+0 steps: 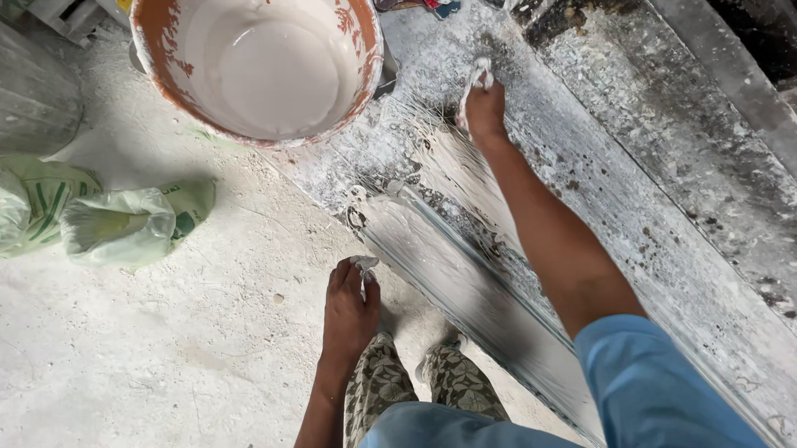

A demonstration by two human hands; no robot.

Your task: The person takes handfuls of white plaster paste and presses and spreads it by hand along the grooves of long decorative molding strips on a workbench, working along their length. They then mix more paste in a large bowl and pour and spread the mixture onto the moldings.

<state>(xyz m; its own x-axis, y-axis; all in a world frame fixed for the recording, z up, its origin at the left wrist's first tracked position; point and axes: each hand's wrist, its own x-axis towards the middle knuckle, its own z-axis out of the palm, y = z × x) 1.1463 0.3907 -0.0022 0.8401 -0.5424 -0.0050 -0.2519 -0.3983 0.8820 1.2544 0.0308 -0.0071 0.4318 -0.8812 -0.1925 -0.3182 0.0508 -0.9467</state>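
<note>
The right hand [483,109], in the upper centre of the frame, is pressed flat and nearly closed on a small white-smeared tool or cloth [479,72], whose kind cannot be told, against a long plaster-coated slab [472,238]. The left hand [348,308], at lower centre, is loosely curled, with its fingertips at the slab's near edge; whether anything is gripped cannot be told. The slab is laid diagonally from upper centre to lower right, beside a dark, spattered metal beam [685,145]. One orange bucket [263,58] of pale slurry is seen at top centre, close to the slab's far end. Two bags [117,225] lie at the left edge on the dusty floor [152,373]. Two patterned shoes [452,380] are visible at the bottom. The wet coat could be gouged by uneven pressure, and the bucket could be knocked by a far-reaching stroke.
</note>
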